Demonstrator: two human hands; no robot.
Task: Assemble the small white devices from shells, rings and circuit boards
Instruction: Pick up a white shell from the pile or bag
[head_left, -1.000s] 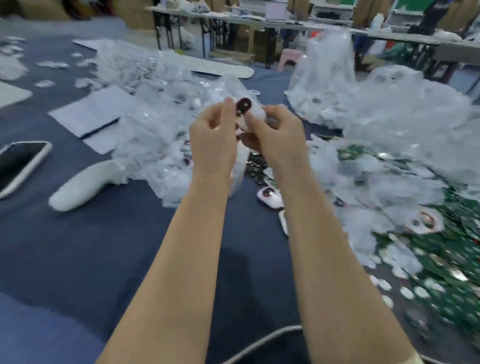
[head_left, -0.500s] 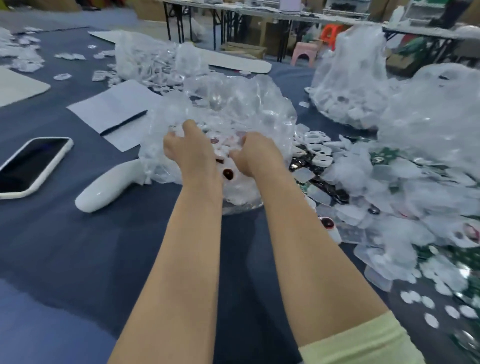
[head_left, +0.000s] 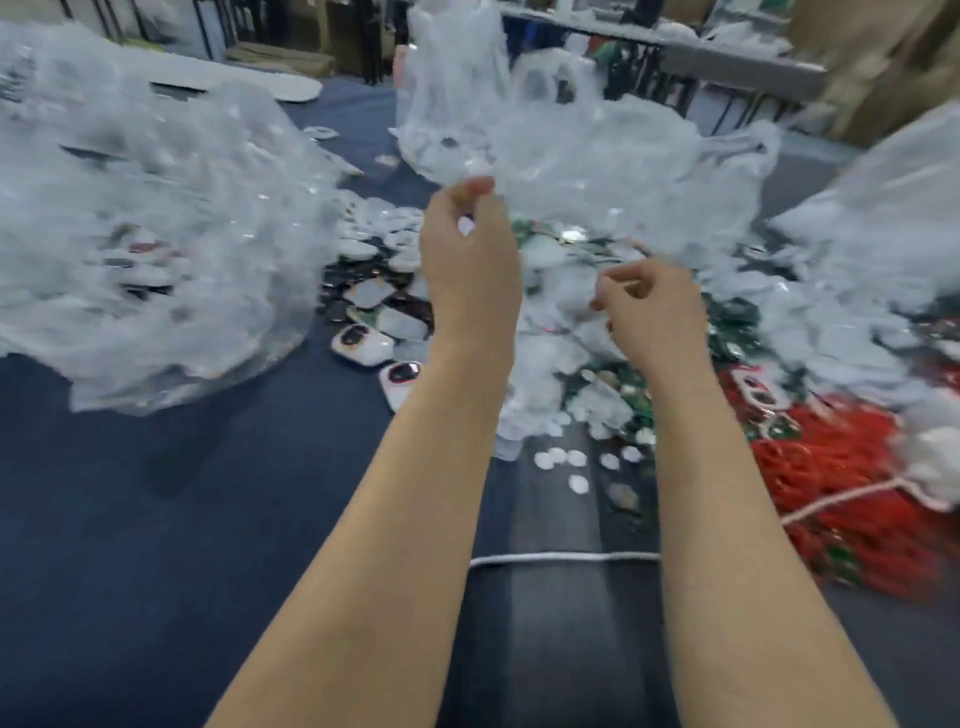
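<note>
My left hand (head_left: 470, 260) is raised over the middle of the table, fingers curled, with a small white piece (head_left: 466, 226) showing inside its grip. Lower and to the right, my right hand (head_left: 652, 312) hovers above a heap of white shells and green circuit boards (head_left: 730, 325), its fingertips pinched together; motion blur hides whatever lies between them. Two white devices with dark windows (head_left: 361, 344) lie on the blue cloth just left of my left wrist. Loose white shells (head_left: 382, 234) are piled behind them.
Large clear plastic bags of parts stand at the left (head_left: 145, 234), back centre (head_left: 571, 145) and right (head_left: 883, 234). Small white discs (head_left: 561, 458) are scattered in front of the heap. A red pile of wires (head_left: 841, 483) lies at the right. A white cord (head_left: 561, 558) crosses near me.
Both hands came out of the left clear bag and moved right, over the heap of shells and boards. The view swung right; the phone and white handle are out of sight.
</note>
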